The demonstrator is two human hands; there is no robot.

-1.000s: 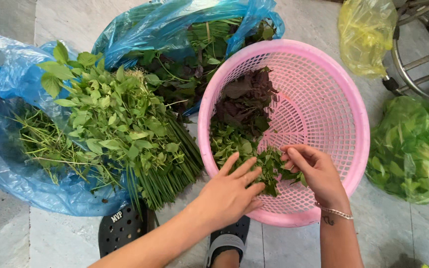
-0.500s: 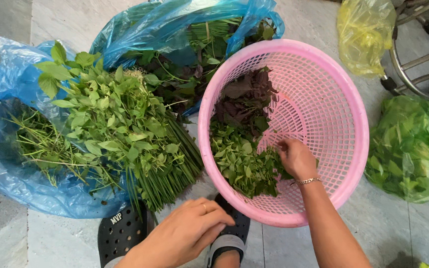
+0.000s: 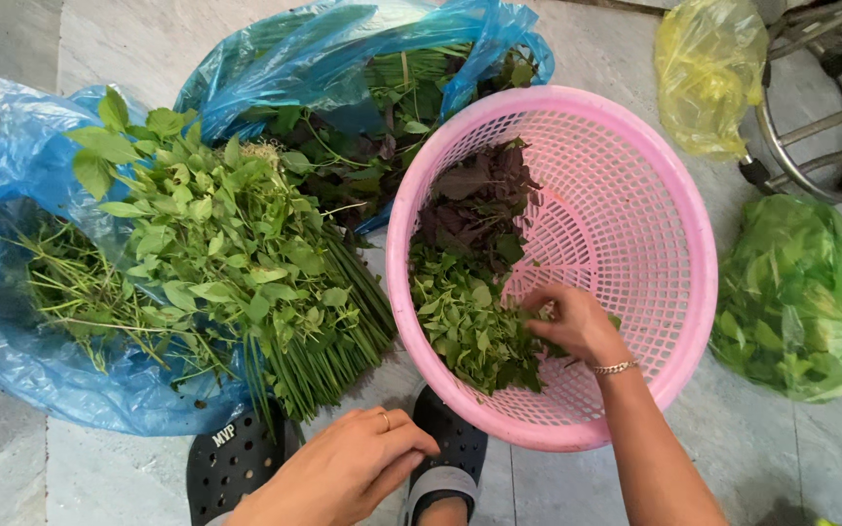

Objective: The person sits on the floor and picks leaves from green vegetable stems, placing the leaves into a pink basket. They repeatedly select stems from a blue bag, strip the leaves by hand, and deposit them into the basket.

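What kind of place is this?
Probably a home floor or yard: herbs are sorted in a round pink plastic basket on grey stone floor tiles, beside blue plastic bags of greens.

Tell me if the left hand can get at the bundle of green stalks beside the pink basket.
Probably yes. The left hand hangs empty just below the bundle of green stalks, with nothing between them; the pink basket sits off to the side.

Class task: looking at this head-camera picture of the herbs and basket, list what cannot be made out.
- Right hand fingertips: buried in green leaves inside the round pink plastic basket, so its grip is unclear.
- Translucent yellow plastic bag: contents blurred by the film.
- Metal stool frame: cut off by the right edge.
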